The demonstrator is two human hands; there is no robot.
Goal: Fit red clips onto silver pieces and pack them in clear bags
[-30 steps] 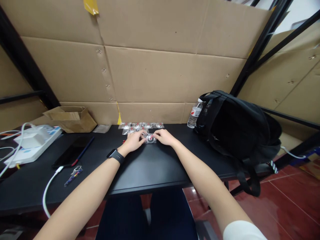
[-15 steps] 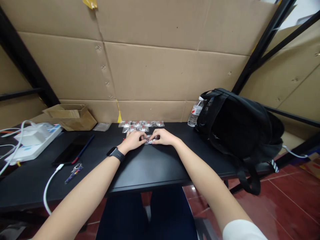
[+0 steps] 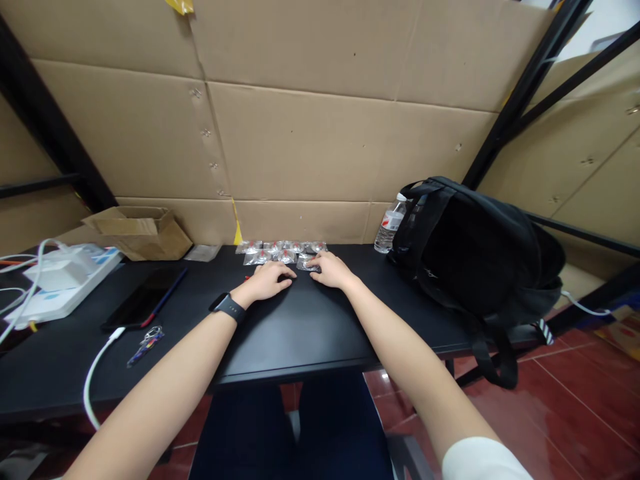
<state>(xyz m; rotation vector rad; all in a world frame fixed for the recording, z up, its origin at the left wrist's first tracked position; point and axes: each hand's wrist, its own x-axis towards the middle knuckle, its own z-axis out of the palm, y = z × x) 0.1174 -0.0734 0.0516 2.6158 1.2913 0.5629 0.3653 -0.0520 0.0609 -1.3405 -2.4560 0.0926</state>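
My right hand (image 3: pixel 332 270) has its fingertips on a small clear plastic packet (image 3: pixel 303 263) at the right end of the front row, partly covering it. What lies inside that packet is hard to make out. To its left, my left hand (image 3: pixel 271 280) rests on the black table, fingers apart and holding nothing. Beyond the hands, several similar clear packets with round, shiny contents and red spots lie in two rows, among them a front-row packet (image 3: pixel 285 256) and a back-row packet (image 3: pixel 249 247). A small red bit (image 3: pixel 247 277) shows beside the left hand.
On the right stand a water bottle (image 3: pixel 390 227) and a black backpack (image 3: pixel 480 253). At the left are a brown paper box (image 3: pixel 145 235), a flat clear bag (image 3: pixel 203 253), a phone (image 3: pixel 140 300), a keychain (image 3: pixel 145 347) and a white power strip (image 3: pixel 75 290). Cardboard (image 3: pixel 300 147) walls the back.
The packet that was between both hands now lies farther back, at the front row's right end, under my right fingertips. My left hand has let go of it and moved slightly left.
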